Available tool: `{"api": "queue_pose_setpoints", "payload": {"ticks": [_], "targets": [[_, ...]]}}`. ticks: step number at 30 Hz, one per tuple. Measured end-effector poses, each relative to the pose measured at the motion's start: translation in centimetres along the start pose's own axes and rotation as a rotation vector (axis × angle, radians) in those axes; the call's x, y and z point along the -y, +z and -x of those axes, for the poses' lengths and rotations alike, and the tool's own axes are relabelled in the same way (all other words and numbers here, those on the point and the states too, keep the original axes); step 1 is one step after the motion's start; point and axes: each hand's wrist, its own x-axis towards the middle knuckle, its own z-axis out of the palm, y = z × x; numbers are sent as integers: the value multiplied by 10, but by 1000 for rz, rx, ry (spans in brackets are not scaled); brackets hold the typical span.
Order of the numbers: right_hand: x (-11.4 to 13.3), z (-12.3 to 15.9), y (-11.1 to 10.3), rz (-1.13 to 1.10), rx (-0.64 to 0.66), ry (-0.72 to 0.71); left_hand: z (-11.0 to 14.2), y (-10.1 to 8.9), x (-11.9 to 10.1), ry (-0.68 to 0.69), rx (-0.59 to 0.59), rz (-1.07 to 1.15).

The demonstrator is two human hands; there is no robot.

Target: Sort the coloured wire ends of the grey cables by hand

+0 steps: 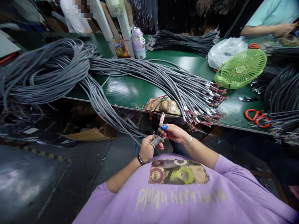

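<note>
My left hand (147, 150) is closed around the end of a grey cable, in front of my lap at the bench edge. Thin coloured wires (158, 134) fan out from that end. A grey covering (156, 141) wraps one of this hand's digits. My right hand (175, 133) pinches at the wire tips, a blue cover (164, 127) on one digit; the exact wire between its fingers is too small to make out. From the left hand, a strand of grey cables (109, 105) runs up to a large coil (53, 74) on the bench.
A bundle of grey cables (149, 70) with stripped ends lies across the green bench (121, 90). A taped block (167, 106) sits at its edge. To the right are a green fan (243, 68), orange-handled scissors (257, 118) and black cables (283, 84). Two people sit opposite.
</note>
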Motion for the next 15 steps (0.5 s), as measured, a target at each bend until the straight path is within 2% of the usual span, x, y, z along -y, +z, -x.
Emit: {"api": "queue_pose_setpoints", "payload": {"ticks": [4,10,12,15], "targets": [[6,-1,-5,-45,-142,14,-3,3,-8,71,-28,20],[28,-11,12,72,-190,-70,-15,15,-17,46,-46,61],[30,-14,16,102,-185,-121,-18,18,-19,30,-59,85],[26,-17,18,21,-109,-162,-21,19,-21,6,-70,123]]}}
